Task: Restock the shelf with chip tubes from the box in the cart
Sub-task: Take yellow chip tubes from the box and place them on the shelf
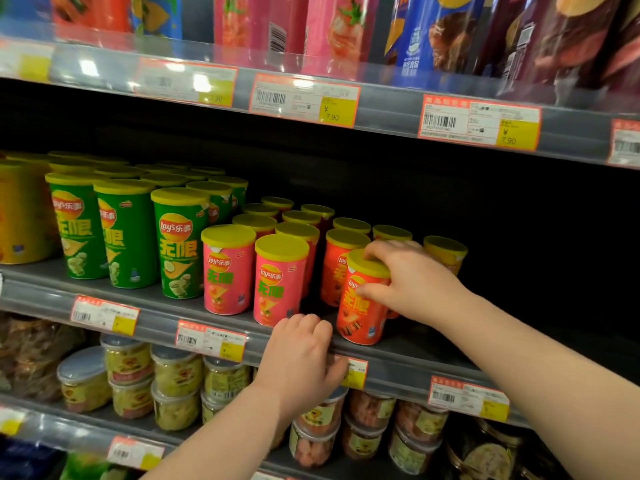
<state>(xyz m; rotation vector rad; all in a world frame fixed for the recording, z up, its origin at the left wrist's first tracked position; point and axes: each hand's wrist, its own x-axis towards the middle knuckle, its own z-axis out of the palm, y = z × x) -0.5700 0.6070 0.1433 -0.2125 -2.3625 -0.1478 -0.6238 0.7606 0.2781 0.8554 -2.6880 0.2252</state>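
An orange-red chip tube (360, 313) with a yellow lid stands at the front of the middle shelf (166, 315). My right hand (412, 282) grips this tube near its top, fingers over the lid and thumb on its side. My left hand (301, 358) grips the shelf's front edge rail just left of the tube, fingers curled over it. Pink tubes (227, 271) stand to the left, and more orange-red tubes (337, 265) stand behind. The cart and the box are out of view.
Green tubes (176, 244) and a yellow tube (20, 216) fill the shelf's left side. A yellow tube (445, 252) stands behind my right hand, with dark bare shelf to its right. Tall tubes (429, 32) line the shelf above; plastic snack tubs (176, 386) sit below.
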